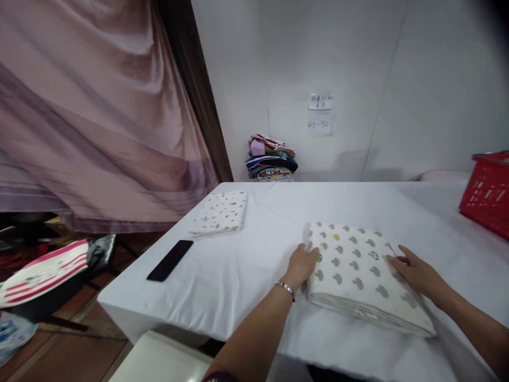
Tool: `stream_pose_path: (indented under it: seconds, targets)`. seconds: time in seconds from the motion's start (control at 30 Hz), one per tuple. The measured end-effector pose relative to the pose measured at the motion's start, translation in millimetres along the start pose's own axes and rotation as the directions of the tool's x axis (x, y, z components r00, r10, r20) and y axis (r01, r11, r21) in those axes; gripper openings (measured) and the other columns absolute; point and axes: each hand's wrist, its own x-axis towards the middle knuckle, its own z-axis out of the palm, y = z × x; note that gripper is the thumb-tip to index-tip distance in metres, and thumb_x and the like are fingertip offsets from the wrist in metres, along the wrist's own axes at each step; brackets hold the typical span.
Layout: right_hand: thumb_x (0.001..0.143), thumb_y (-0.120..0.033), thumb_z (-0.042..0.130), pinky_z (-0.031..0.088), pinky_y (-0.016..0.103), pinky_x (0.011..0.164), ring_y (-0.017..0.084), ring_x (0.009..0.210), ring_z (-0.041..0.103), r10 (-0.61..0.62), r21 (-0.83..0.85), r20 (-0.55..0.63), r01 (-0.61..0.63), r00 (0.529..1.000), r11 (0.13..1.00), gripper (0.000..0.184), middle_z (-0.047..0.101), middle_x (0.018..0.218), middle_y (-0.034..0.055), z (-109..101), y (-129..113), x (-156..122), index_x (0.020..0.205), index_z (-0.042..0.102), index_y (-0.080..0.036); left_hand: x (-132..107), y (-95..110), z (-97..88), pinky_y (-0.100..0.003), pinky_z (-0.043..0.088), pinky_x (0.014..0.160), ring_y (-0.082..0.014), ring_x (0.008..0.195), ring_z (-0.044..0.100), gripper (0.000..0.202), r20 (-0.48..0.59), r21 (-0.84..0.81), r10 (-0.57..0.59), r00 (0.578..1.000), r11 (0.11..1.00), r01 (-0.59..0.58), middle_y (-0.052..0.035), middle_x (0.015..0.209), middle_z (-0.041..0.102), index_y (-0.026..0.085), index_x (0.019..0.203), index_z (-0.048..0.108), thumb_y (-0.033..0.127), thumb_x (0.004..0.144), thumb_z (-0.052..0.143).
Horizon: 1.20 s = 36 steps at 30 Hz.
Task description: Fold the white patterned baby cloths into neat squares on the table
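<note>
A thick folded white cloth (358,265) printed with grey mushrooms, a few of them yellow or green, lies flat near the front of the table. My left hand (302,262), with a silver bracelet at the wrist, grips its left edge, thumb on top. At the opposite edge my right hand (413,273) holds the cloth, its fingers bent around the side and partly hidden. Several stacked layers show along the front fold. Farther left lies a second folded white cloth (222,213) with small dark prints, apart from both hands.
A black phone-like slab (170,260) rests near the left edge of the white-covered table (270,223). Behind the table is a pile of folded clothes (272,159). A red basket (487,193) stands at right. A pink curtain (99,106) hangs at left, above a striped cloth (47,270).
</note>
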Motion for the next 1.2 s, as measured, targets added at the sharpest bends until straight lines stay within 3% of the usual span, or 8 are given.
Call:
stream_pose_path:
  seconds: [0.13, 0.4, 0.53, 0.73, 0.93, 1.0, 1.1, 1.2]
  targets:
    - [0.074, -0.064, 0.045, 0.046, 0.040, 0.083, 0.030, 0.095, 0.061, 0.021, -0.020, 0.083, -0.020, 0.996, 1.000, 0.086, 0.064, 0.107, 0.0148, 2.0, -5.4, -6.1, 0.140, 0.031, -0.011, -2.7, 5.8, -3.4, -0.033, 0.042, 0.084, -0.0280, 0.102, 0.057, 0.055, 0.070, 0.049, -0.040, 0.997, 0.998, 0.037, -0.0144, 0.113, 0.061, 0.013, 0.108, 0.058, 0.057, 0.077, 0.048]
    - [0.070, -0.065, 0.050, 0.046, 0.040, 0.077, 0.032, 0.091, 0.061, -0.089, -0.047, 0.044, 0.091, 0.995, 0.995, 0.091, 0.064, 0.100, 0.0163, 14.0, 4.7, -7.3, 0.141, 0.030, -0.012, -17.3, 14.2, 8.2, -0.029, 0.045, 0.080, -0.0209, 0.096, 0.060, 0.052, 0.033, -0.163, -0.010, 0.999, 0.987, 0.015, -0.0075, 0.110, 0.063, 0.017, 0.114, 0.049, 0.041, 0.070, 0.064]
    - [0.068, -0.060, 0.057, 0.047, 0.036, 0.074, 0.028, 0.087, 0.062, -0.101, 0.083, -0.024, 0.102, 0.995, 0.991, 0.087, 0.063, 0.101, 0.0131, 9.6, -6.7, -13.8, 0.140, 0.033, -0.016, -10.3, 20.2, 3.5, -0.028, 0.045, 0.079, -0.0195, 0.093, 0.060, 0.047, -0.031, -0.175, 0.086, 0.996, 0.981, -0.090, -0.0062, 0.108, 0.064, 0.018, 0.114, 0.051, 0.034, 0.072, 0.063]
    - [0.072, -0.054, 0.056, 0.046, 0.033, 0.075, 0.023, 0.084, 0.061, -0.067, 0.247, -0.111, 0.093, 0.992, 0.964, 0.083, 0.062, 0.101, 0.0083, 7.5, -45.1, -6.1, 0.142, 0.028, -0.021, 25.1, 46.8, -30.4, -0.027, 0.043, 0.084, -0.0199, 0.100, 0.058, 0.052, -0.172, -0.056, 0.282, 0.944, 0.954, -0.295, -0.0058, 0.114, 0.062, 0.020, 0.119, 0.050, 0.032, 0.071, 0.065]
    - [0.077, -0.047, 0.050, 0.042, 0.039, 0.090, 0.031, 0.108, 0.054, -0.081, 0.100, -0.019, 0.083, 0.997, 0.992, 0.073, 0.055, 0.122, 0.0171, 34.1, -55.0, 16.1, 0.138, 0.035, -0.010, 52.4, 23.4, -34.7, -0.027, 0.044, 0.077, -0.0235, 0.096, 0.060, 0.049, -0.046, 0.052, -0.013, 0.999, 0.999, 0.015, -0.0131, 0.111, 0.063, 0.012, 0.111, 0.055, 0.037, 0.070, 0.066]
    - [0.080, -0.048, 0.045, 0.041, 0.040, 0.092, 0.031, 0.111, 0.052, -0.123, 0.062, -0.002, 0.123, 0.992, 0.990, 0.070, 0.052, 0.126, 0.0173, 39.5, -52.5, 14.9, 0.138, 0.035, -0.010, 52.8, 13.4, -31.1, -0.028, 0.044, 0.079, -0.0253, 0.098, 0.059, 0.047, -0.041, 0.060, -0.028, 0.999, 0.998, 0.030, -0.0151, 0.111, 0.062, 0.011, 0.107, 0.056, 0.041, 0.072, 0.064]
    - [0.083, -0.050, 0.041, 0.039, 0.043, 0.096, 0.030, 0.116, 0.049, -0.204, 0.041, -0.009, 0.204, 0.979, 0.978, 0.067, 0.049, 0.131, 0.0161, 39.6, -48.8, 1.5, 0.138, 0.033, -0.012, 44.9, 7.4, -26.4, -0.030, 0.041, 0.087, -0.0261, 0.109, 0.053, 0.051, -0.087, 0.119, 0.038, 0.996, 0.993, -0.028, -0.0153, 0.121, 0.056, 0.012, 0.116, 0.051, 0.044, 0.077, 0.057]
    - [0.084, -0.050, 0.041, 0.034, 0.042, 0.103, 0.028, 0.126, 0.038, -0.338, 0.027, -0.063, 0.341, 0.939, 0.940, 0.062, 0.041, 0.138, 0.0137, 36.7, -44.4, -23.7, 0.133, 0.041, -0.013, 26.3, 6.8, -21.1, -0.034, 0.036, 0.096, -0.0255, 0.117, 0.046, 0.049, -0.170, 0.296, 0.263, 0.950, 0.933, -0.206, -0.0143, 0.128, 0.049, 0.014, 0.122, 0.048, 0.041, 0.081, 0.052]
